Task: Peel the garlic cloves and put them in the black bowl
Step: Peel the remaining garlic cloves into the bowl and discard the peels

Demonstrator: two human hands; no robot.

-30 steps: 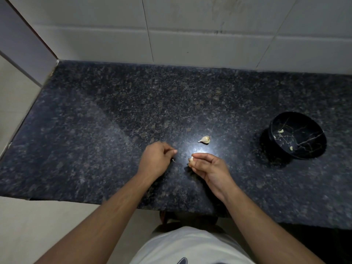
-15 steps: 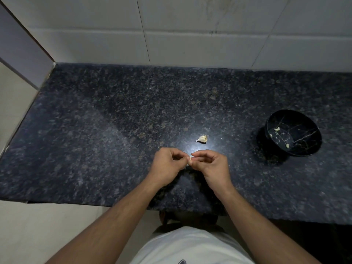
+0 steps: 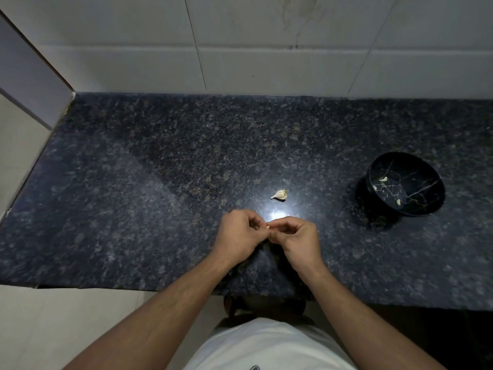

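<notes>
Both hands pinch one garlic clove (image 3: 268,227), orientation hidden.

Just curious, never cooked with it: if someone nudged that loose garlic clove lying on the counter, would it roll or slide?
The garlic clove looks small and probably light, so a nudge would likely skid it across the glossy counter. Its pointed, lopsided shape suggests wobbling or pivoting rather than rolling straight. The papery skin may flake.

left hand (image 3: 240,236), right hand (image 3: 296,236), fingers pinched together
</notes>
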